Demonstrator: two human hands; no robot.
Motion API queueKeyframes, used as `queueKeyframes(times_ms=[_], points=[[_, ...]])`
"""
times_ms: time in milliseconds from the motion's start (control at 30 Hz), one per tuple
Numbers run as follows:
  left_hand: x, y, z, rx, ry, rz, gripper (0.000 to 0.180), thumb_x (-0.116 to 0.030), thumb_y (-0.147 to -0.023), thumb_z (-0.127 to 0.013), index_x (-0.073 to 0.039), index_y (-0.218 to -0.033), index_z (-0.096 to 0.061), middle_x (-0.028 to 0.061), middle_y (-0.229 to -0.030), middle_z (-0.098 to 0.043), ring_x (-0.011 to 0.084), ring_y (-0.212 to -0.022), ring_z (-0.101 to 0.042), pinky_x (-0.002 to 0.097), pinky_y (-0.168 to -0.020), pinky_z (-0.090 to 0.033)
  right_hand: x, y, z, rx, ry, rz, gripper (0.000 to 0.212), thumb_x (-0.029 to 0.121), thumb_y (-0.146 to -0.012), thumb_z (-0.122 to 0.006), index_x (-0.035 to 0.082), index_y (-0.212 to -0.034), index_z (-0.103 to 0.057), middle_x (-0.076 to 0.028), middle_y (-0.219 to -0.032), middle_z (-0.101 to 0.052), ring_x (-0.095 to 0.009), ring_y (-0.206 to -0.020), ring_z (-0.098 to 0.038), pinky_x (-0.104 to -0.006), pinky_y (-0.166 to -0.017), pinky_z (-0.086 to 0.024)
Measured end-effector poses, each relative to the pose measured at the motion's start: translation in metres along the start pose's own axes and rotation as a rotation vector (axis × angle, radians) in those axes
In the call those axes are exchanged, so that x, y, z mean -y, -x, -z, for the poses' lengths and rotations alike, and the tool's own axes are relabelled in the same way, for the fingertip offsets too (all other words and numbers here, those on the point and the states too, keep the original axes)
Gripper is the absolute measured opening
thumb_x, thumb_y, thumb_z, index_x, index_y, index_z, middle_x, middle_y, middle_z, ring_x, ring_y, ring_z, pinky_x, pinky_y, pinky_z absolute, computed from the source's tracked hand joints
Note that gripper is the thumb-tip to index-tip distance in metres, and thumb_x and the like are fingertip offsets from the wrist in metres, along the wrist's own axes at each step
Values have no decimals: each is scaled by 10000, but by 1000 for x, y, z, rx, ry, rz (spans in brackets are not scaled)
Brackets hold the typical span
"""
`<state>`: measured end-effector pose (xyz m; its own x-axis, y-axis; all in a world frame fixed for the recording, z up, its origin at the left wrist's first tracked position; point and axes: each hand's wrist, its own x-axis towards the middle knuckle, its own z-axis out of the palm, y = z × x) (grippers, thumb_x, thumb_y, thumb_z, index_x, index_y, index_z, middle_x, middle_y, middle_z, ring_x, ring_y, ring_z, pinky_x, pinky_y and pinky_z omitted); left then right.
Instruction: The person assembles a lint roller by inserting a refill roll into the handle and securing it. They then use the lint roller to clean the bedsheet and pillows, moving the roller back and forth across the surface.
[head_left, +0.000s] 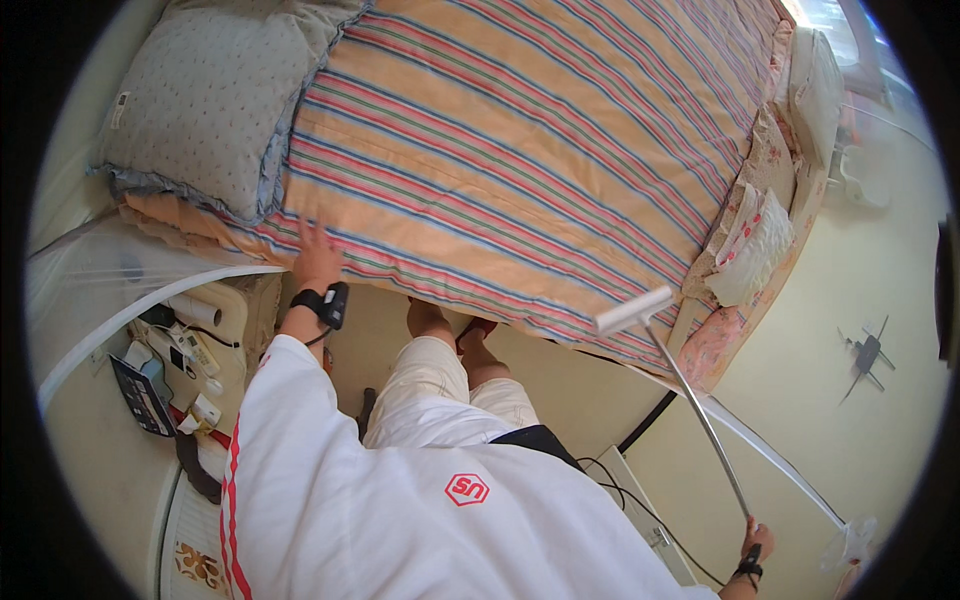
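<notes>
My left hand [318, 258] rests on the near edge of the striped bed sheet [480, 200], close to the pillow's corner. Its fingers are spread and nothing is in them. Far out to the right, my right hand [758, 540] is wrapped round the end of a long-handled lint roller [690, 395]. The roller's thin metal pole slants up to the left, and its white head [634, 311] is over the bed's near right edge. Whether the head touches the sheet, I cannot tell. A grey pillow [205, 105] with a ruffled blue border lies at the bed's left end.
Bunched floral cloth [745, 240] and a white folded piece lie along the bed's right end. On the left stands a small bedside table [232, 320] with a paper roll, remote controls and other small items. Dark cables [640, 500] hang beside a white cabinet at lower right.
</notes>
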<state>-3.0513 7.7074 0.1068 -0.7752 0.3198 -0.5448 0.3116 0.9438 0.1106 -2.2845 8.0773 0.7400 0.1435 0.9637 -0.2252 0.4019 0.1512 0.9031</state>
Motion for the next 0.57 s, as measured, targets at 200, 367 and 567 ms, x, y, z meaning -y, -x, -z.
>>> queueKeyframes(times_ms=[200, 367, 567], points=[[-74, 15, -1, 237, -87, -177, 713, -246, -843, -593, -291, -1486, -288, 66, -1597, -86, 345, -843, -667, 437, -631, -540, 135, 10, -51, 85, -761, 70, 547, 499, -954, -461, 8, -759, -603, -167, -667, -593, -326, -628, -564, -447, -580, -410], [-79, 5, -10, 345, -235, -139, 759, -150, -807, -563, -281, -1496, -274, 81, -1600, -68, 389, -963, -649, 470, -755, -536, 318, 2, -28, 159, -1169, 268, 409, 380, -1002, -422, 22, -904, -594, -151, -776, -581, -297, -739, -547, -406, -685, -428], [-64, -19, -13, 432, -327, -188, 834, -162, -768, -611, -283, -1508, -247, 96, -1595, -100, 361, -1208, -543, 453, -928, -491, 374, 72, -18, 391, -882, 249, 502, 502, -992, -342, 41, -938, -535, -272, -964, -624, -476, -884, -584, -544, -741, -469]])
